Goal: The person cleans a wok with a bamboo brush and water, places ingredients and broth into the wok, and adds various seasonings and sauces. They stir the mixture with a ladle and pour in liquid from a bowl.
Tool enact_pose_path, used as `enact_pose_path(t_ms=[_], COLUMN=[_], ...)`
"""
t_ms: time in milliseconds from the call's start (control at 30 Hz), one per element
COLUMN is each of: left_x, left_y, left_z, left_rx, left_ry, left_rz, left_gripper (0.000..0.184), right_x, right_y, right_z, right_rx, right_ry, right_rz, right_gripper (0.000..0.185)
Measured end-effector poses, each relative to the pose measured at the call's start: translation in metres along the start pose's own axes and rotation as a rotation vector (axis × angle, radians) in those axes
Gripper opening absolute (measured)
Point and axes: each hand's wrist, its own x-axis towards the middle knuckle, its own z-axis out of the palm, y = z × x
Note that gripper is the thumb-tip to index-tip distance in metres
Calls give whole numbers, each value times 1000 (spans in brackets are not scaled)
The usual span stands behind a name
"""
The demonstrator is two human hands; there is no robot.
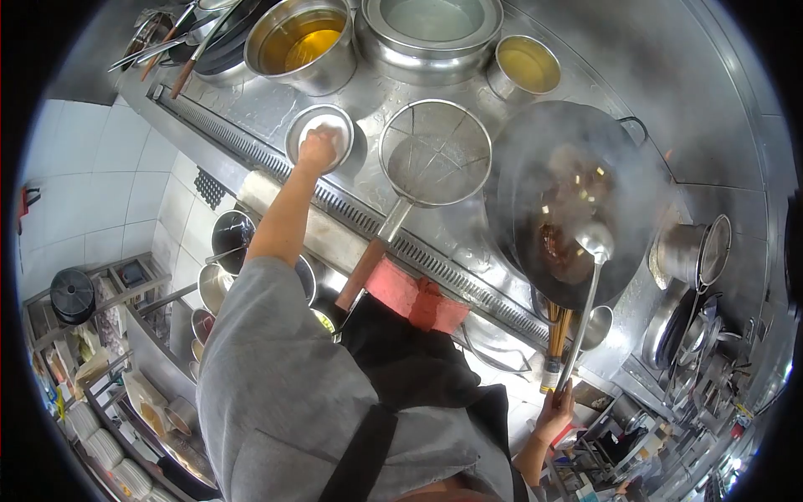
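My left hand (318, 149) reaches into a small metal bowl (294, 134) on the steel counter. Its fingers are bunched in a white substance (332, 130), perhaps powder; the fingertips are hidden. Low on the right, my right hand (554, 416) grips the handle of a long metal ladle (595, 243). The ladle's head rests over dark brown food with pale pieces (573, 205) in a big black wok (523, 192). Steam blurs part of the wok. Between bowl and wok lies a round wire strainer (437, 155), its wooden handle pointing towards me.
Pots of amber liquid (314, 50), cloudy liquid (431, 18) and yellow liquid (529, 65) line the back. A slotted drain (368, 216) runs along the counter's front. A red cloth (418, 297) hangs there. Beside the wok is a bamboo brush (559, 339). Shelves with dishes stand lower left.
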Motion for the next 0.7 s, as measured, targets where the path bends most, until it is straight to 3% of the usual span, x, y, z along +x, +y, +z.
enact_pose_path(t_ms=[33, 67, 133, 167, 267, 333, 400, 433, 500, 567, 600, 633, 667, 700], left_x=[-2, 1, 16, 10, 7, 32, 76, 97, 148, 204, 234, 269, 290, 320], left_y=[-1, -5, -8, -11, -21, -4, 38, 54, 94, 124, 125, 122, 129, 123], left_z=[-2, -5, -25, -36, -20, -44, -95, -105, -129, -126, -106, -80, -61, -24], left_rx=[-52, -50, 174, -89, 51, -135, -300, -343, -402, -142, 16, 172, 254, 198], left_ry=[189, 190, -267, -190, -160, -156, -222, -61, 57, 236, 211, 200, -119, -247], left_rz=[22, 20, -211, -199, -64, 1, -5, 69, 110, 145, 191, 260, 212, 285], left_gripper=[22, 22, 22, 23, 42, 50, 40, 30, 24, 24, 26, 27, 31, 39], right_x=[0, 1, 5, 7, 13, 15, 21, 22, 17, 9, -3, -5, -16, -10], right_y=[4, 6, 4, 2, -6, 3, -16, -15, -10, 4, 10, 4, 9, -20], right_z=[2, 5, 9, 10, 11, 14, 2, 0, -4, -7, -11, -18, -20, -36], right_rx=[-21, -42, -12, 16, -2, 15, 159, 154, 16, 28, 51, 136, 121, 82], right_ry=[-3, -4, -17, -28, -59, -86, -61, -44, 65, 111, 146, 102, 97, 80], right_rz=[7, 16, 44, 73, 81, 113, 208, 216, 193, 225, 250, 436, 419, 472], right_gripper=[56, 56, 57, 57, 59, 60, 53, 53, 53, 53, 52, 50, 47, 45])
